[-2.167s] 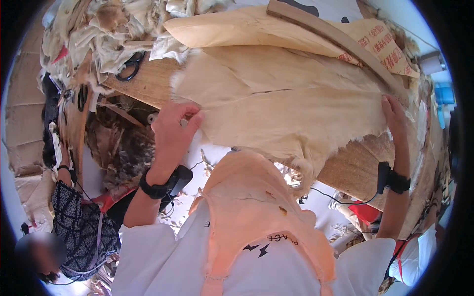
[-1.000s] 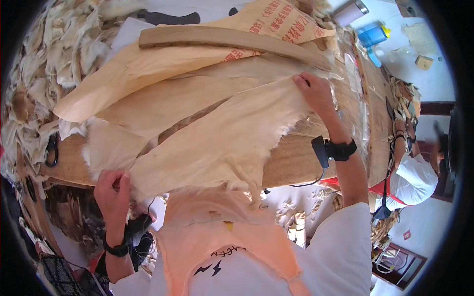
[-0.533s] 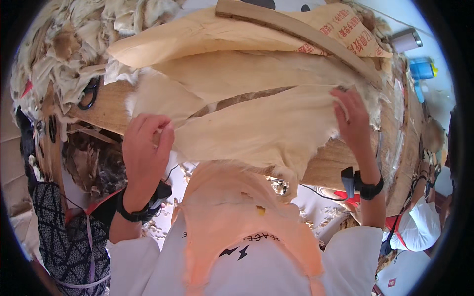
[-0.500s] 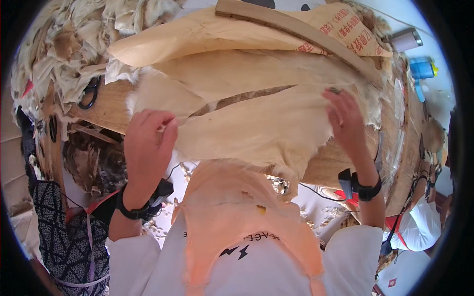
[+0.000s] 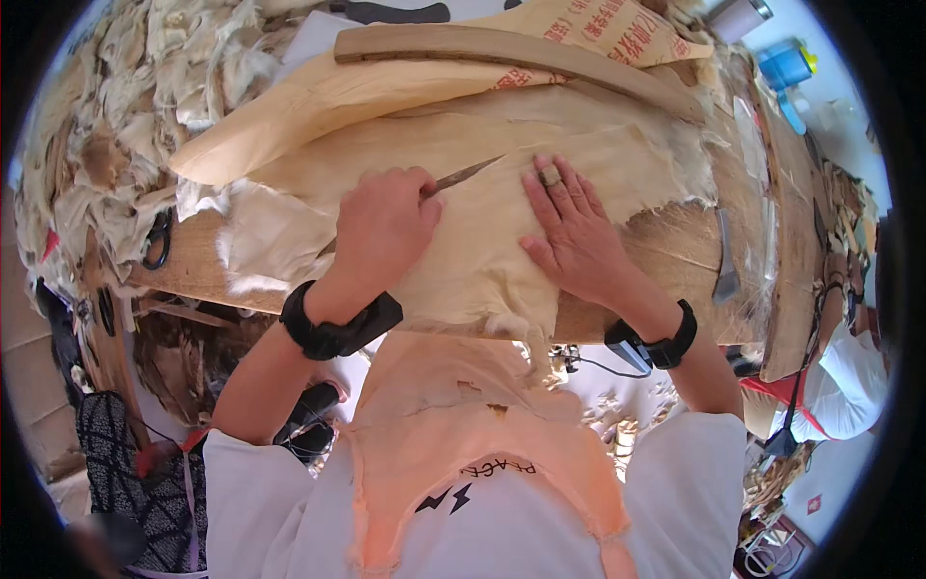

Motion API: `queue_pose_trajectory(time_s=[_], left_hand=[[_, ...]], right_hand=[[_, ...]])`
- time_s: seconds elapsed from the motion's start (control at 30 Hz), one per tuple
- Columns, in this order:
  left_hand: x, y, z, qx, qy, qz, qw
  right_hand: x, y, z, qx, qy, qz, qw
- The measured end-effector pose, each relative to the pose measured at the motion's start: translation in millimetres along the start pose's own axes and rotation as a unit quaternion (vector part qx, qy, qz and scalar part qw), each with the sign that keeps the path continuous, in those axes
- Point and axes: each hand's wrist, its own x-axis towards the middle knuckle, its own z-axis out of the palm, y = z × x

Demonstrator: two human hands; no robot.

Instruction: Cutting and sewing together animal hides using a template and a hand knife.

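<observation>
A cream, fur-edged animal hide (image 5: 473, 261) is spread beneath the bare left hand (image 5: 388, 224) and the bare right hand (image 5: 579, 232).

The left hand's fingers are curled in, held beside a long, narrow, dark slit (image 5: 468, 177) in the hide; whether the hide's edge is clamped by them cannot be told. The right hand is laid flat on the hide, palm down, fingers extended and slightly apart, with a brownish band (image 5: 550, 176) worn on one finger. Beyond both hands, a curved wooden strip (image 5: 521, 50) is rested on a tan paper sheet with red print (image 5: 309, 130). To the right of the right hand, a flat grey metal blade (image 5: 725, 261) is seen on the brown wooden tabletop (image 5: 675, 251). Well to the left of the left hand, a black looped handle (image 5: 157, 239) is seen near heaped pale hide pieces (image 5: 145, 87).
</observation>
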Motion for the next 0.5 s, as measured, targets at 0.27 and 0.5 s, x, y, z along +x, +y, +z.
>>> queue_pose_trajectory(time_s=[0.27, 0.5], left_hand=[[10.2, 5.0, 8.3, 0.08, -0.021, -0.069, 0.994], [14.2, -7.7, 15.5, 0.127, 0.035, -0.006, 0.991]], right_hand=[[-0.4, 2.9, 7.6, -0.006, 0.03, -0.002, 1.0], [-0.2, 2.0, 8.4, -0.005, 0.027, 0.003, 1.0]])
